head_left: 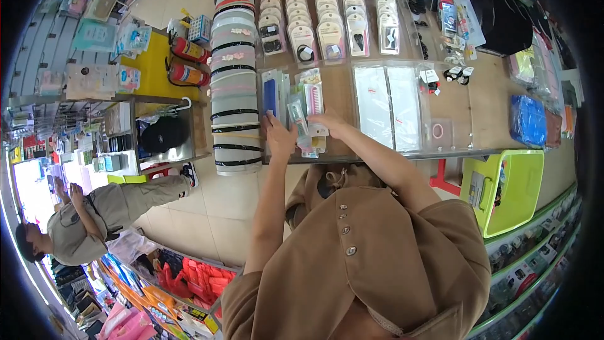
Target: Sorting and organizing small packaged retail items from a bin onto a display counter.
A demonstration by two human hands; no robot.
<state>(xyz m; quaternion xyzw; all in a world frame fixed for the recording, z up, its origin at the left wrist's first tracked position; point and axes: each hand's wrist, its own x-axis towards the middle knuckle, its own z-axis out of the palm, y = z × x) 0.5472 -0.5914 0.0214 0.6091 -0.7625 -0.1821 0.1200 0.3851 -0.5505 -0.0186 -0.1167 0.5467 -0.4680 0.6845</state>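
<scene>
While both hands were stretched over the near edge of the table, a small bunch of packaged combs was held between them. The left hand was laid against the left side of the bunch, its fingers spread and open rather than closed round anything. The right hand was placed at the right side of the same bunch; whether its grip was closed on a packet could not be told, since the fingers were hidden behind the packets. Just beyond the grip, more comb packets were laid flat, and further beyond them rows of carded hair clips were set out. To the left of the grip a tall stack of headbands was stood. To the right of the grip two long clear bags were laid, and well off to the right a green plastic bin was seen below the table's edge.
</scene>
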